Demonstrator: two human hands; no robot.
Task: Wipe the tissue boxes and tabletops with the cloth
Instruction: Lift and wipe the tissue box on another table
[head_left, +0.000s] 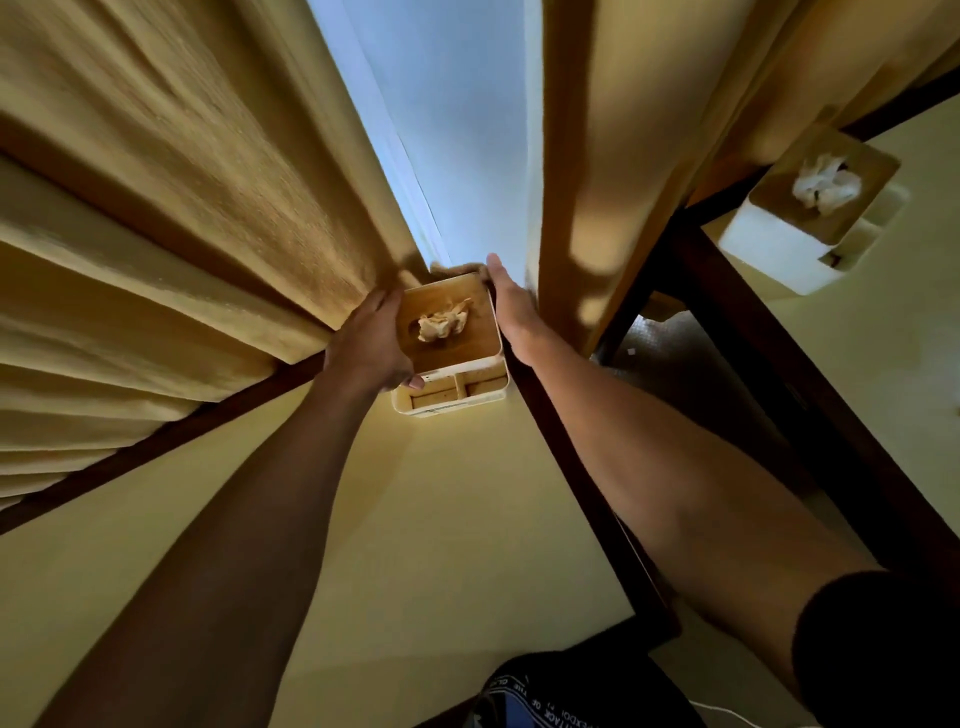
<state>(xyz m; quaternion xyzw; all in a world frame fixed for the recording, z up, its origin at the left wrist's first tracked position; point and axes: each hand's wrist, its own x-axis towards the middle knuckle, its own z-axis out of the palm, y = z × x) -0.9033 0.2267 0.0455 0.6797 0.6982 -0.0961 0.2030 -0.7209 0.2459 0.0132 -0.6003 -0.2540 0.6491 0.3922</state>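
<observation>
this looks like an eating place, a café or small restaurant: two pale benches (426, 519) with dark wooden edges stand side by side, each carrying the same lidded tissue box (810, 208). heavy golden curtains (171, 208) hang along the far side by a window (441, 130).

Mustard-yellow curtains (156, 234) hang left; the near tissue box (449, 343) is white with a tan wooden lid; dark-brown table edging (571, 467).
</observation>
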